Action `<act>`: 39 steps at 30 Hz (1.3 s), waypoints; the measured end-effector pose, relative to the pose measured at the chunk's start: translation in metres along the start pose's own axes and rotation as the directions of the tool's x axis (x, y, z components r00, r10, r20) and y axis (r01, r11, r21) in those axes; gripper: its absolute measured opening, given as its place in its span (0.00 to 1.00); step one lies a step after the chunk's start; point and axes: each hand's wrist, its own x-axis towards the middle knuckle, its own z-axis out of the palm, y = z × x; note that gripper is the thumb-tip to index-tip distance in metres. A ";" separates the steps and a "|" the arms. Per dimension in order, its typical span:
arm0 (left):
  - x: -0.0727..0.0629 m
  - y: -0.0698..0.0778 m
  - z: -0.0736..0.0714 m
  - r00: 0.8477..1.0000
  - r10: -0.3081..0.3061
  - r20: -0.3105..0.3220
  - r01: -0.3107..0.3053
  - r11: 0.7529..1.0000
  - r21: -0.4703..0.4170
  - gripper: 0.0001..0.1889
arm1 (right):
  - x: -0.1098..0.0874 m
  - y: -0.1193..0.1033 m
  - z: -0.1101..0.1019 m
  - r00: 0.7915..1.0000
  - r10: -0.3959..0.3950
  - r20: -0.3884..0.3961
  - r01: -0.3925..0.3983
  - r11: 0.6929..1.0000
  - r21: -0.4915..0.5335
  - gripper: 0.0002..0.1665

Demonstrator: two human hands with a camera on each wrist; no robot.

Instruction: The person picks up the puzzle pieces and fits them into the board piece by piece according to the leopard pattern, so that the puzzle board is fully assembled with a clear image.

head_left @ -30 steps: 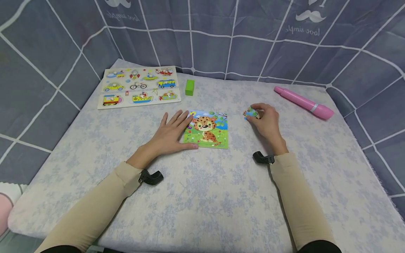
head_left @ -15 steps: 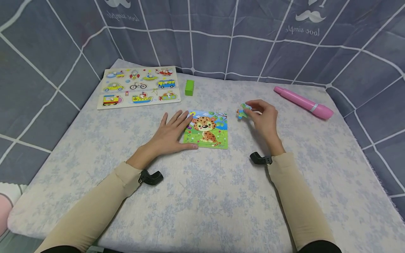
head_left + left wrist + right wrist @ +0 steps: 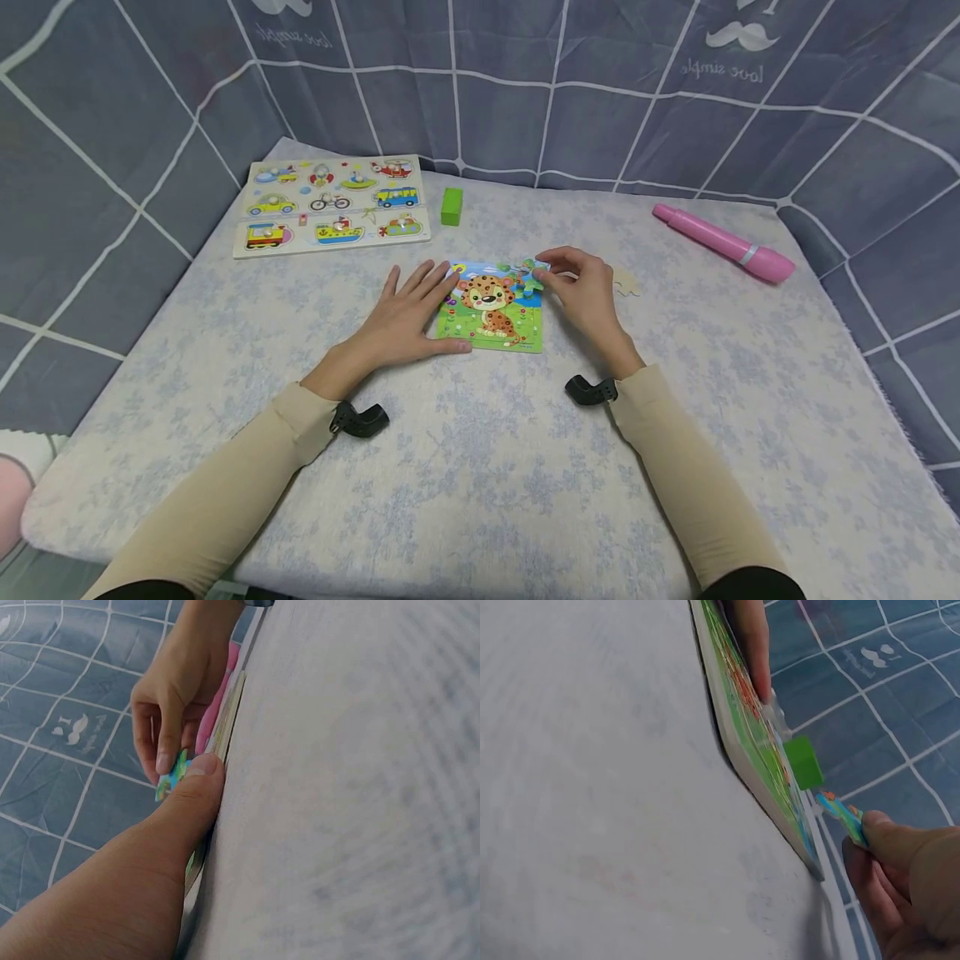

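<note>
A square leopard jigsaw puzzle (image 3: 491,317) lies flat on the table. Fingers spread, my left hand (image 3: 397,321) rests along its left side, the thumb at the bottom edge. Between thumb and fingertips my right hand (image 3: 585,292) pinches a blue and green jigsaw piece (image 3: 531,286), which overlaps the upper right corner of the puzzle in the head view. The right wrist view shows this piece (image 3: 844,816) tilted and raised above the puzzle board (image 3: 754,742). Just right of my right hand, a pale, plain-faced jigsaw piece (image 3: 627,283) lies on the cloth.
A wooden vehicle peg puzzle (image 3: 330,242) lies at the back left, with a green block (image 3: 452,207) beside it. At the back right is a pink tapered cylinder (image 3: 723,242). A grey checked curtain (image 3: 502,117) borders the table's back and sides.
My right hand has moved left with the jigsaw piece, from beside the puzzle to over its upper right corner. The pale piece now shows on the cloth. My left hand stays put.
</note>
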 end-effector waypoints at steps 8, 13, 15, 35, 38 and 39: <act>0.000 0.002 -0.004 1.000 0.005 -0.001 -0.005 1.000 0.003 0.59 | 0.001 0.008 0.006 0.999 -0.027 0.034 0.025 0.998 0.061 0.14; 0.000 0.003 -0.005 1.000 0.007 -0.001 -0.007 1.000 0.000 0.59 | 0.000 0.011 0.007 0.991 -0.104 0.088 0.104 0.995 0.007 0.17; 0.001 0.004 -0.005 1.000 0.007 0.000 -0.007 1.000 0.000 0.60 | 0.000 0.012 0.006 0.984 -0.134 0.114 0.142 0.988 -0.057 0.19; 0.001 0.002 -0.004 1.000 0.009 0.012 -0.009 1.000 0.002 0.59 | -0.006 0.015 0.009 0.957 -0.242 0.162 0.269 0.949 -0.167 0.16; 0.000 0.002 -0.004 1.000 0.005 0.016 -0.004 1.000 -0.002 0.59 | -0.007 0.015 0.010 0.962 -0.240 0.132 0.261 0.951 -0.166 0.14; -0.001 0.002 -0.004 1.000 0.002 0.015 -0.002 1.000 -0.006 0.60 | -0.007 0.015 0.011 0.964 -0.240 0.116 0.257 0.952 -0.168 0.14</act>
